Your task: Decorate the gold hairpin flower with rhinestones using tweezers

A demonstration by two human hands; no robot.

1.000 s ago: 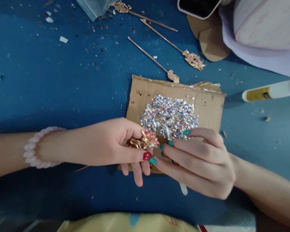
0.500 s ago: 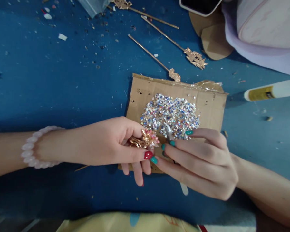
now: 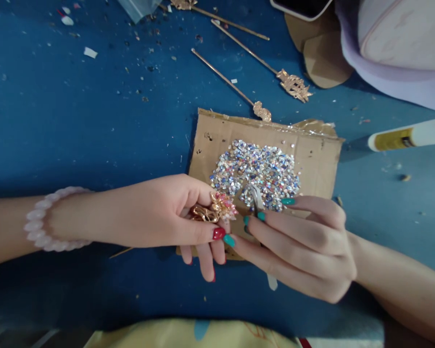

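Observation:
My left hand (image 3: 166,212) is closed on a gold hairpin ornament (image 3: 223,206) with a pink flower-like head; a looped gold part shows between thumb and fingers. A thin gold stick (image 3: 121,252) pokes out below that wrist. My right hand (image 3: 304,249) pinches a pair of tweezers (image 3: 257,198), their bent metal tips over the near side of a pile of tiny shiny rhinestones (image 3: 261,169). The pile lies on a piece of cardboard (image 3: 315,164) beneath both hands. My right index nail is close to the left thumb. Whether a stone sits between the tips is too small to tell.
Gold hairpins (image 3: 293,86) lie beyond the cardboard on the blue table (image 3: 58,130). To the right is a white glue bottle (image 3: 395,139) with a yellow label. A phone (image 3: 304,7), cardboard pieces (image 3: 326,60) and a lilac bag (image 3: 402,43) stand at the upper right.
The tweezers' tips have shifted slightly to the right over the rhinestones. My left hand with the ornament has moved a little to the left.

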